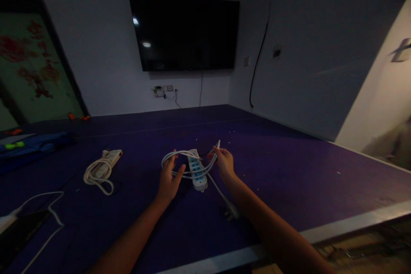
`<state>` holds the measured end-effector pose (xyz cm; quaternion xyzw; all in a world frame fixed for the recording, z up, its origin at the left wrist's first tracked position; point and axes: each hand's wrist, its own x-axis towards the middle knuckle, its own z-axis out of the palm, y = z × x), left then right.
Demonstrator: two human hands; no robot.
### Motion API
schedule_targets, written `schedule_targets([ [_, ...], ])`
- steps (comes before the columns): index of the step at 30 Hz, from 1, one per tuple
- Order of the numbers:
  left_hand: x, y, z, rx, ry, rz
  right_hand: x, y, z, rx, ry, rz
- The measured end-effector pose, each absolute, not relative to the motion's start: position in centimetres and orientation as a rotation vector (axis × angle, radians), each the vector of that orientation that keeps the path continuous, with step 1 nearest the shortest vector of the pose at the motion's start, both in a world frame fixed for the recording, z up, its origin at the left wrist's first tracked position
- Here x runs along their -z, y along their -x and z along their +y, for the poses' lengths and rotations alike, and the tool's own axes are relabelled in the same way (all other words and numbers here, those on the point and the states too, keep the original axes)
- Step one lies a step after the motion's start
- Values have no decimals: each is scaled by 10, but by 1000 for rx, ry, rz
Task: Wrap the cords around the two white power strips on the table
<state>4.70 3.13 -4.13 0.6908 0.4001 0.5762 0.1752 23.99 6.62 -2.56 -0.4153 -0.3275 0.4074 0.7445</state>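
A white power strip [198, 175] with blue sockets lies on the purple surface between my hands. Its white cord [188, 174] is looped into a loose coil above the strip. My left hand [170, 180] supports the coil's left side, the cord running round its fingers while the thumb stands apart. On the right, my right hand [224, 162] pinches the cord between thumb and fingers, with a pale end sticking up past the fingertips. From beneath the coil one length of cord runs down to a plug [231, 211] lying beside my right forearm.
A second power strip [114, 157] with coiled cord lies to the left. Nearer on that side are a dark flat device [24, 235] and a white cable [56, 209]. Blue cloth [41, 143] lies at the far left. A television [189, 34] hangs on the back wall.
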Motion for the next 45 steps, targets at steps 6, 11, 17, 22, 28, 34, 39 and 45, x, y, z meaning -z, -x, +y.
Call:
schedule_targets([
  [6,51,-47,37,-1489,-2245,1313,22,-244,68,-812,899,-698],
  [11,52,-46,37,-1348,-2384,1418,22,-246,69,-791,874,-716],
  [17,48,-43,35,-1213,-2452,1479,19,-246,66,-813,884,-730],
  [22,44,-41,33,-1040,-2520,1587,16,-245,63,-823,862,-745],
  [28,33,-41,25,-723,-2805,1673,9,-244,59,-828,762,-799],
  [34,23,-41,20,-991,-2878,1559,5,-252,61,-825,667,-744],
  [39,22,-41,20,-1159,-2896,1578,7,-262,69,-853,608,-661],
  [45,30,-42,24,-1129,-2847,1538,12,-274,79,-832,646,-569],
])
